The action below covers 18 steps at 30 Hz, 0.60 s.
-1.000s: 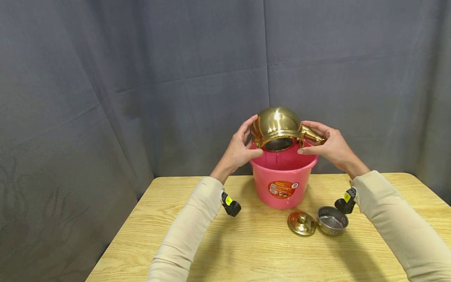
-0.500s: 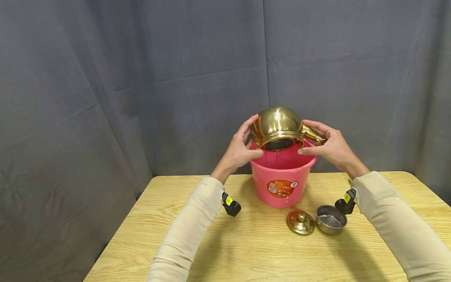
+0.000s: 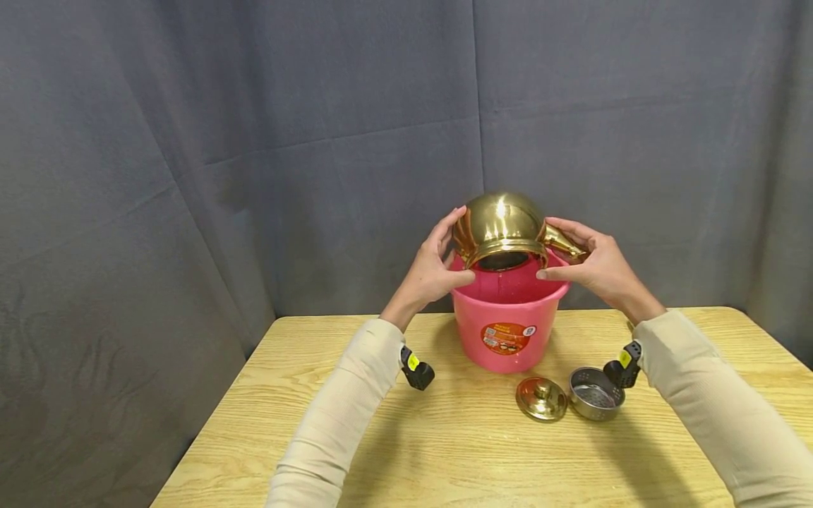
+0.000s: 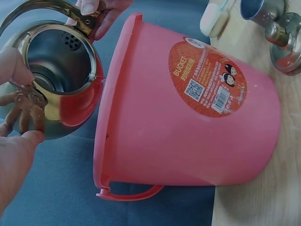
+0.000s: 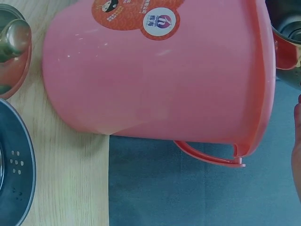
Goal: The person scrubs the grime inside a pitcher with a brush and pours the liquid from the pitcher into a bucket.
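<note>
A shiny gold kettle (image 3: pixel 502 222) is tipped mouth down over a pink bucket (image 3: pixel 466 328), and a thin thread of liquid drops from its opening. My left hand (image 3: pixel 433 271) grips the side of the kettle's body, thumb near the mouth rim. From the other side my right hand (image 3: pixel 600 268) holds it around the spout (image 3: pixel 562 243), with the thumb by the rim. In the left wrist view the kettle's arched handle (image 4: pixel 44 4) and the steel inside (image 4: pixel 59 59) show, with spout holes in the wall.
On the wooden table (image 3: pixel 444 451), a gold lid (image 3: pixel 541 400) lies knob up in front of the bucket. Beside it stands a perforated steel strainer (image 3: pixel 597 410). A white oblong item (image 4: pixel 214 19) lies farther right. A grey curtain (image 3: pixel 381 141) hangs behind the table.
The kettle's mouth has tilted very slightly further down, and its opening shows a little narrower. Both hands keep their hold, and the table things stay put.
</note>
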Available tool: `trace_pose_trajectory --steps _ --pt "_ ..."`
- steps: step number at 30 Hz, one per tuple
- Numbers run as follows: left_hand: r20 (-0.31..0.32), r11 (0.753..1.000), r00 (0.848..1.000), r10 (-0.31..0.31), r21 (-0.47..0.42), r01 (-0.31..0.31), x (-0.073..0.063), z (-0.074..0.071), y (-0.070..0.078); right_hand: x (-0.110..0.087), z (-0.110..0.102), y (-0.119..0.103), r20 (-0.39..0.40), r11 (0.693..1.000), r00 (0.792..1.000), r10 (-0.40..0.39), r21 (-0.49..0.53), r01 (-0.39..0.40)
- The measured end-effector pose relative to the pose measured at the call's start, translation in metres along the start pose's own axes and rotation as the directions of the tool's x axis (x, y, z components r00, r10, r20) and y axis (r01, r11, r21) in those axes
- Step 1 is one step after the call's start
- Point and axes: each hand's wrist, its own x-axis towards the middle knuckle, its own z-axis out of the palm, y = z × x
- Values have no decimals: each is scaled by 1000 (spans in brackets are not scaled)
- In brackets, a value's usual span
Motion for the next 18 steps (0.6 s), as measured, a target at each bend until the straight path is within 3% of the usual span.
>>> trace_pose_trajectory --steps 2,9,18 --pt "8 1000 1000 -7 -2 7 -1 0 2 0 0 1 1 1000 1000 4 -5 -4" --pt "32 1000 999 -29 -3 30 -9 1 31 -2 0 1 -5 1000 1000 0 -8 0" --pt "35 1000 999 -23 -4 23 -10 1 34 -4 1 -1 -11 1000 1000 -16 -7 16"
